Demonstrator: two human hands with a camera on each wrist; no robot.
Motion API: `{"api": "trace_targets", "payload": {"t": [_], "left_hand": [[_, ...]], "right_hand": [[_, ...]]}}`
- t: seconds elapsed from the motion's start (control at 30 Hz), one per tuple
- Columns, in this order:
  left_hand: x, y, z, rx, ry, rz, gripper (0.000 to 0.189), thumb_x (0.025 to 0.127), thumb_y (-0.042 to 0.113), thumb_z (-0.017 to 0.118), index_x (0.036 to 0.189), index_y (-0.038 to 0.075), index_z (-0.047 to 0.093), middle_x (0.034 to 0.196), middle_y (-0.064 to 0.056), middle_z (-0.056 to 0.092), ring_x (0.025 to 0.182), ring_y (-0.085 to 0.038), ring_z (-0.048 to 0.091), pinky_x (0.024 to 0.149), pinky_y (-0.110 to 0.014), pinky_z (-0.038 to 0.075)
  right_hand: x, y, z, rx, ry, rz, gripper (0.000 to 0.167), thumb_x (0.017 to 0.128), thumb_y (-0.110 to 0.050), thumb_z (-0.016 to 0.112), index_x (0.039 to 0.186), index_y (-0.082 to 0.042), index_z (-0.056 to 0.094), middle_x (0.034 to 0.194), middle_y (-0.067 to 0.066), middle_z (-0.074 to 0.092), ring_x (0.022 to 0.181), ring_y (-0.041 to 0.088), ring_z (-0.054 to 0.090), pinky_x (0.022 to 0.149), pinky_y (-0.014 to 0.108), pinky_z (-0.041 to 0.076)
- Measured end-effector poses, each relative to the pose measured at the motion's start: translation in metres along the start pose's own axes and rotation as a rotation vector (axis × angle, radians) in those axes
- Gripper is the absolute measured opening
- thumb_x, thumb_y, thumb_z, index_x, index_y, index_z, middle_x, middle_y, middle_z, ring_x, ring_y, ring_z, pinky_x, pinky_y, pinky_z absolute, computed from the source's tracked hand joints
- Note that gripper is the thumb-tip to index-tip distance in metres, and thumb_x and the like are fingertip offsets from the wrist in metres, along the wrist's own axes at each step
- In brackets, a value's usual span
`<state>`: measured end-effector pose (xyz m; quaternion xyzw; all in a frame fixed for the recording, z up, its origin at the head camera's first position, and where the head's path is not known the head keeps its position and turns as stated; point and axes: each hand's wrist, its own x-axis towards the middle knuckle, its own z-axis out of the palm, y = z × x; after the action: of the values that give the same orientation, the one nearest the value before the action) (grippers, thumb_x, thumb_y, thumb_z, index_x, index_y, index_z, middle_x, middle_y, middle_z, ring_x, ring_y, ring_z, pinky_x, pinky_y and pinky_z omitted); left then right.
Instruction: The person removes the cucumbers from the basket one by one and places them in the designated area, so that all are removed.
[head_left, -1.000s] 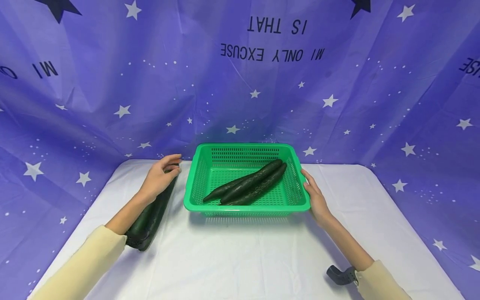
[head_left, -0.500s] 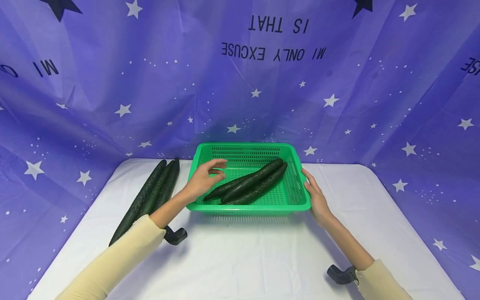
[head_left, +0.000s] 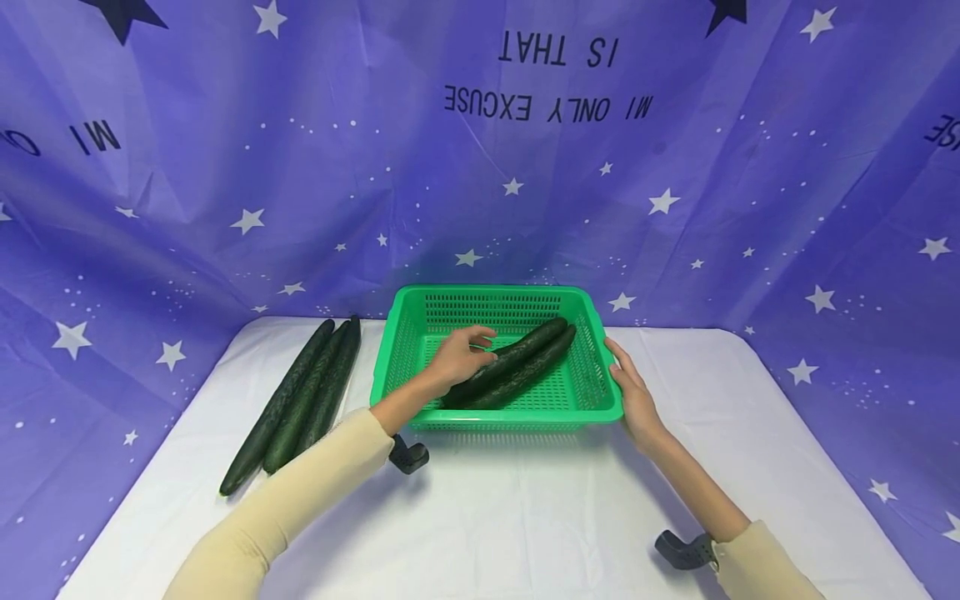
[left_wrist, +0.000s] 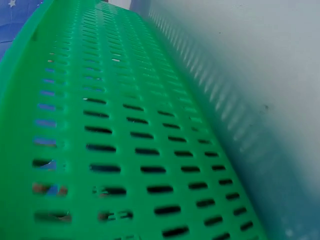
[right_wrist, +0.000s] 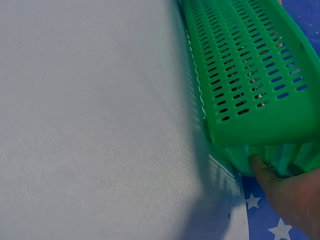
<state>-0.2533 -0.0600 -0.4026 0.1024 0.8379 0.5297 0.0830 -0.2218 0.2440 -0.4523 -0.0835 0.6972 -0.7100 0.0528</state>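
Observation:
A green perforated plastic basket (head_left: 495,416) stands at the middle of the white table. Inside it dark green cucumbers (head_left: 525,364) lie slanted side by side. My left hand (head_left: 459,360) reaches over the near left of the basket; its thumb and fingers are bent with a gap between them, right at the rear cucumber, and cover its left part. On the basket's right end wall rests my right hand (head_left: 636,402), fingers extended along the outside below the rim, the thumb (right_wrist: 262,170) against the wall in the right wrist view. The left wrist view shows only the basket's outer wall (left_wrist: 135,125).
Three more cucumbers (head_left: 288,408) lie in a row on the white table (head_left: 510,525) left of the basket. A purple curtain with stars (head_left: 510,233) hangs behind and along both sides. Dark devices (head_left: 408,454) sit on both wrists.
My left hand has moved right from the cucumbers on the table to those inside the basket, uncovering the row on the left. The right hand and basket have stayed in place.

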Motion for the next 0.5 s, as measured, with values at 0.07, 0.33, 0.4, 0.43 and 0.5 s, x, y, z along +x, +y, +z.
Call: {"api": "trace_targets", "payload": {"t": [0.07,0.33,0.4,0.43,0.5], "left_hand": [[0.003,0.000,0.004,0.007,-0.018,-0.015,0.042,0.095,0.005,0.067,0.137,0.006,0.059,0.130,-0.017,0.059,0.117,-0.033,0.058,0.088,-0.041,0.053],[0.017,-0.003,0.011,0.045,-0.092,-0.058,0.048,0.096,0.007,0.067,0.142,0.007,0.055,0.133,-0.016,0.056,0.118,-0.035,0.056,0.090,-0.044,0.051],[0.020,-0.003,0.011,0.037,-0.110,-0.073,0.050,0.096,0.008,0.067,0.144,0.008,0.053,0.134,-0.017,0.055,0.120,-0.036,0.054,0.092,-0.046,0.050],[0.021,-0.004,0.012,0.039,-0.118,-0.081,0.051,0.096,0.009,0.067,0.145,0.008,0.052,0.135,-0.016,0.055,0.121,-0.036,0.054,0.093,-0.046,0.049],[0.024,-0.006,0.012,0.052,-0.139,-0.089,0.052,0.096,0.009,0.067,0.146,0.009,0.051,0.137,-0.016,0.054,0.124,-0.035,0.052,0.095,-0.047,0.048]], "right_hand": [[0.000,0.000,0.000,-0.009,0.000,0.005,0.053,0.112,-0.030,0.023,0.162,-0.019,0.013,0.138,0.021,0.037,0.094,0.014,0.058,0.077,0.027,0.052],[-0.001,-0.002,0.001,-0.031,-0.004,0.014,0.053,0.112,-0.030,0.022,0.163,-0.020,0.010,0.147,0.019,0.031,0.098,0.013,0.054,0.080,0.025,0.048],[-0.001,-0.002,0.001,-0.032,-0.004,0.014,0.053,0.112,-0.030,0.022,0.163,-0.020,0.010,0.146,0.019,0.031,0.098,0.013,0.054,0.080,0.025,0.049],[0.000,-0.002,0.001,-0.032,-0.005,0.014,0.053,0.112,-0.030,0.022,0.163,-0.021,0.010,0.146,0.019,0.031,0.098,0.013,0.054,0.080,0.025,0.049],[0.000,-0.001,0.001,-0.031,-0.006,0.015,0.053,0.112,-0.031,0.022,0.163,-0.021,0.010,0.146,0.019,0.031,0.099,0.013,0.054,0.080,0.025,0.049]]}}
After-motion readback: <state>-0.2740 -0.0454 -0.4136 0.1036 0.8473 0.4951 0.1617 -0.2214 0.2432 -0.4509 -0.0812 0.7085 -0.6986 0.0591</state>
